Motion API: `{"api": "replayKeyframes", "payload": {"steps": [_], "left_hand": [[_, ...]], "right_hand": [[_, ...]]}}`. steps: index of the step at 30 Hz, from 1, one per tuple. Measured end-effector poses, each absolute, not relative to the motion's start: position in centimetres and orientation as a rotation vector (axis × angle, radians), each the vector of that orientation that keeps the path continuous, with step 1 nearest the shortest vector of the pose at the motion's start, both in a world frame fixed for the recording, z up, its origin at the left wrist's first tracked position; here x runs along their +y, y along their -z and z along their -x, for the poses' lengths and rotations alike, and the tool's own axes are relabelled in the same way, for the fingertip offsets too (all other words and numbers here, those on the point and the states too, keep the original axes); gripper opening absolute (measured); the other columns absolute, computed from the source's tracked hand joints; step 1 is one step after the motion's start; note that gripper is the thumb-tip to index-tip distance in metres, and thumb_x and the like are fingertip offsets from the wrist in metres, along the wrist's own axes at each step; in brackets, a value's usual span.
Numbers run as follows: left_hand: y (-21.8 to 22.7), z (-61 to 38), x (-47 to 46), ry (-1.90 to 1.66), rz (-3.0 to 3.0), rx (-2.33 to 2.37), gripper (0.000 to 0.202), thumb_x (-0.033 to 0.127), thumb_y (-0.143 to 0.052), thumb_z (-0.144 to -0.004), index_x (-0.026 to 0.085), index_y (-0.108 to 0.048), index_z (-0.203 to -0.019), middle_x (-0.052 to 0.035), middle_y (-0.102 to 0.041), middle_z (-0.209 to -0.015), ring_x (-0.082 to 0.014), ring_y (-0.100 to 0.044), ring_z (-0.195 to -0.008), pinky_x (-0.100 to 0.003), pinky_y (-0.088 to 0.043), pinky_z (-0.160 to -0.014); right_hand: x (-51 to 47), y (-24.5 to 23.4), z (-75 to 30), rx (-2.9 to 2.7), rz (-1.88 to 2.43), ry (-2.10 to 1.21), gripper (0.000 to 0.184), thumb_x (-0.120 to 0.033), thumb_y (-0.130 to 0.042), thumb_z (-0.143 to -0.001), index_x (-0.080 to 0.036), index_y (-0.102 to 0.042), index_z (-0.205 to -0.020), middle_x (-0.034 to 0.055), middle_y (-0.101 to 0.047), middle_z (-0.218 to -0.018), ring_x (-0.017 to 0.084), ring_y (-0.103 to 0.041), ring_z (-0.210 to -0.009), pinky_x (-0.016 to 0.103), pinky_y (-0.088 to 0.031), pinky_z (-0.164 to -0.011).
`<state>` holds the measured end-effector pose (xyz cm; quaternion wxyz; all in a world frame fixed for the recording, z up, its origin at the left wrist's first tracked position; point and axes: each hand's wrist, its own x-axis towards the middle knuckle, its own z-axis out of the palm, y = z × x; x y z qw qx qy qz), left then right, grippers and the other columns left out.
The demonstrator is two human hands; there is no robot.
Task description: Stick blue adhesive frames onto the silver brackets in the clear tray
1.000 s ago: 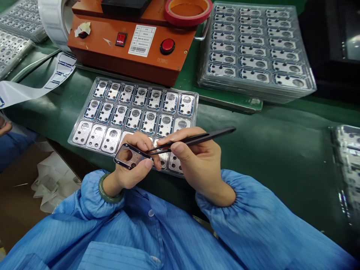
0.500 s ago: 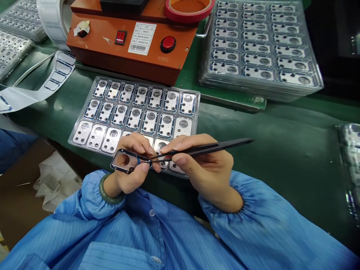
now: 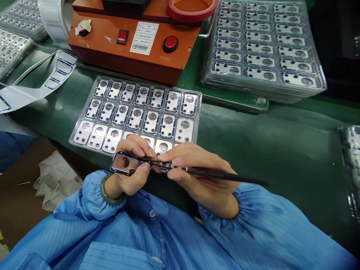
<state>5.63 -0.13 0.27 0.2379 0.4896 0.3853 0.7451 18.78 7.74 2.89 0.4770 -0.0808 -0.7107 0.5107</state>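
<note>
Green mat covers the bench, seen from above. At the back stands an orange machine with a red rocker switch, a red push button and a barcode label. A red tape roll rests on top of it. Right of the machine is a stack of trays filled with metal plates. A white label strip trails across the bench at far left. A clear tray lies in front of the machine, its pockets holding rows of small metal plates, and its near edge is partly hidden behind both hands. The left hand, with a green bangle at the wrist, pinches a small metal frame between the thumb below and the fingers above. The frame sits roughly level over the tray's near edge, close to the body. It has a dark rim, one large window and a small round hole at its near corner. The right hand is just beside it on the right, thumb and forefinger pressed together on black tweezers. The tweezer tips meet the frame's right end, next to the left thumb tip, and the tail points out to the right above the blue sleeve. Whether the tips grip anything is too small to tell.
</note>
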Motion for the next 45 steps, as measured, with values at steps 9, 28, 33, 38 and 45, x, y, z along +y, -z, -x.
{"api": "replayKeyframes", "payload": {"steps": [9,28,33,38,45], "left_hand": [[0.0,-5.9,-0.4,-2.101,-1.283,1.171,0.014,0.023,-0.059,-0.083,0.023,-0.044,-0.084,0.0006,-0.049,-0.08,-0.0083,-0.052,-0.055,-0.021,-0.049,-0.044],[0.2,-6.0,0.1,-2.411,-1.096,1.366,0.013,0.029,-0.058,-0.084,0.023,-0.048,-0.09,-0.0005,-0.053,-0.08,-0.0124,-0.059,-0.069,-0.023,-0.046,-0.053],[0.4,-5.9,-0.2,-2.398,-1.098,1.401,0.016,0.029,-0.061,-0.083,0.024,-0.049,-0.091,-0.0005,-0.048,-0.081,-0.0127,-0.056,-0.07,-0.022,-0.043,-0.05],[1.1,-5.8,-0.5,-2.413,-1.188,1.411,0.016,0.025,-0.059,-0.083,0.024,-0.05,-0.096,-0.0015,-0.047,-0.086,-0.014,-0.052,-0.078,-0.024,-0.047,-0.055],[1.3,-5.8,-0.5,-2.419,-1.23,1.417,0.017,0.024,-0.057,-0.084,0.026,-0.049,-0.099,-0.0016,-0.046,-0.084,-0.013,-0.048,-0.072,-0.019,-0.046,-0.049]], "right_hand": [[7.0,-2.7,-18.6,-1.763,0.177,-1.198,0.027,-0.018,-0.076,-0.077,-0.028,-0.067,-0.101,0.0026,-0.076,-0.091,0.02,-0.073,-0.076,0.03,-0.063,-0.064],[7.2,-2.3,-16.1,-1.649,0.166,-1.14,0.036,-0.02,-0.072,-0.081,-0.024,-0.062,-0.116,0.0032,-0.074,-0.1,0.019,-0.073,-0.081,0.029,-0.063,-0.063],[6.6,-2.3,-15.6,-1.592,0.193,-1.185,0.034,-0.021,-0.072,-0.082,-0.025,-0.063,-0.114,0.0026,-0.074,-0.101,0.018,-0.072,-0.079,0.027,-0.062,-0.058],[6.0,-2.0,-15.3,-1.469,0.222,-1.357,0.027,-0.019,-0.07,-0.083,-0.026,-0.065,-0.109,0.0013,-0.074,-0.1,0.016,-0.072,-0.069,0.024,-0.058,-0.043],[6.0,-2.1,-15.7,-1.559,0.209,-1.307,0.032,-0.019,-0.071,-0.083,-0.027,-0.063,-0.113,0.0026,-0.073,-0.104,0.02,-0.073,-0.081,0.033,-0.065,-0.065]]}}
